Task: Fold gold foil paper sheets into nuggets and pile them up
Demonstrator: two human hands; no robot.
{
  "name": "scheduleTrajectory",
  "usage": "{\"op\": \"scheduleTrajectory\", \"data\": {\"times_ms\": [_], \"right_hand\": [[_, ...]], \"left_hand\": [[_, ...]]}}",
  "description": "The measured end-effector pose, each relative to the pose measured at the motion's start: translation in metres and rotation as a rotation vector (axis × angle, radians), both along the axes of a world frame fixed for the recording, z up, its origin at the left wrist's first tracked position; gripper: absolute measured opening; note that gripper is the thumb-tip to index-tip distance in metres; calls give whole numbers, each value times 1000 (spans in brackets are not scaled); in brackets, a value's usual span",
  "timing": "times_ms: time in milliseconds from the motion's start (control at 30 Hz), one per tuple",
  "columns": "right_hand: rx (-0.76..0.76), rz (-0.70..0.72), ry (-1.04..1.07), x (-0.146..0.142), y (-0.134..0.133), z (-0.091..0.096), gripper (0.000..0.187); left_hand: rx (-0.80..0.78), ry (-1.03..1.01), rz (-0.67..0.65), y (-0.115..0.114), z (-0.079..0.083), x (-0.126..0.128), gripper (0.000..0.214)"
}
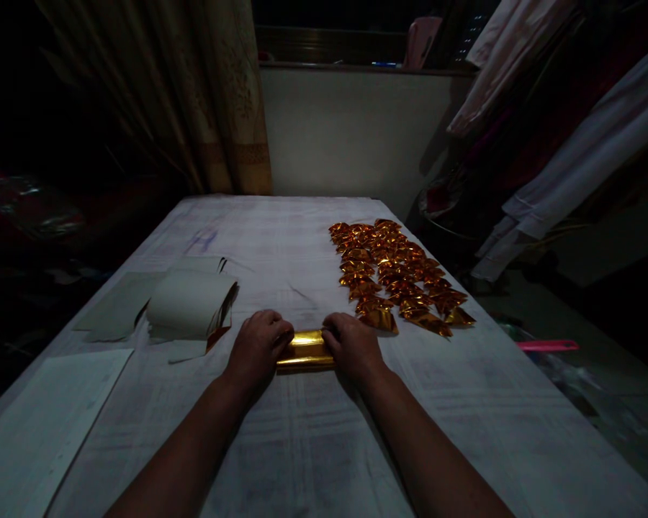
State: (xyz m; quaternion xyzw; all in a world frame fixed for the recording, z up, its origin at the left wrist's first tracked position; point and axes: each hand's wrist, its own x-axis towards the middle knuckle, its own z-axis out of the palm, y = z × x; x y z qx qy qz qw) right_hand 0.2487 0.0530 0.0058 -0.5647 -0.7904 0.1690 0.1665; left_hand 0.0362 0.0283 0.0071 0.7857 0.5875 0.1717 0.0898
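A sheet of shiny gold foil paper (306, 349), partly folded into a flat band, lies near the middle of the cloth-covered table (313, 446). My left hand (259, 342) grips its left end with fingers curled over the edge. At the right end, my right hand (355, 345) is closed on the same paper, thumb and fingers bent inward. Just beyond my right hand, folded gold foil pieces (378, 321) stand in rows. Left of my left hand sits a stack of pale-backed foil sheets (189, 306), curling at its right edge.
A white sheet of paper (54, 424) lies at the table's left front. Clothes (588, 158) hang on the right, and a curtain (227, 101) hangs at the back left. A pink handle (548, 346) and clear plastic are beyond the right edge. A pink jug (421, 42) stands on the sill.
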Motion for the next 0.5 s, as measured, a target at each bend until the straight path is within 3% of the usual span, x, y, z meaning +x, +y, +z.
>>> {"op": "scheduleTrajectory", "data": {"times_ms": [100, 333, 500], "right_hand": [[47, 34, -39, -1, 1, 3, 14], [43, 275, -256, -8, 3, 17, 15], [41, 218, -270, -14, -1, 15, 17]], "left_hand": [[7, 63, -3, 2, 7, 1, 11], [-42, 227, -82, -1, 29, 7, 11], [-57, 320, -52, -2, 35, 14, 15]]}}
